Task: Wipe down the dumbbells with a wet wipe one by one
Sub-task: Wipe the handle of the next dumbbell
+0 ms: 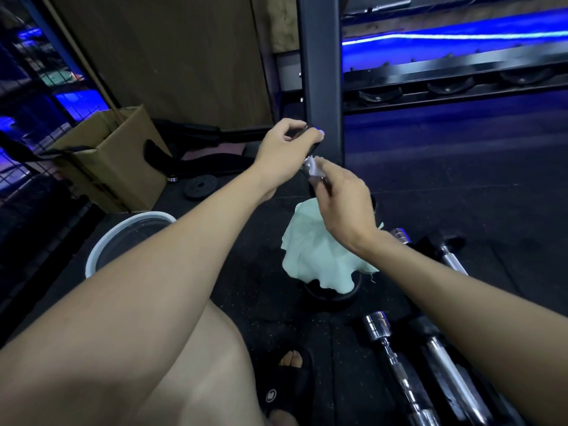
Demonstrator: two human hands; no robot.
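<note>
Chrome dumbbell point(309, 167) held up at centre frame, mostly hidden by both hands. Left hand point(284, 152) grips its dark top end; right hand point(344, 204) pinches a white wet wipe point(313, 168) vs the bar. Pale green cloth point(319, 256) at 6 o'clock, draped over a black weight. More chrome dumbbells point(396, 361) at 5, cut off by the frame edge. Bucket point(101, 250) at 8, open floor at 3.

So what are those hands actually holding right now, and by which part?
The left hand grips the upper end of a dumbbell stood on end. The right hand pinches a white wet wipe against its chrome handle.
</note>
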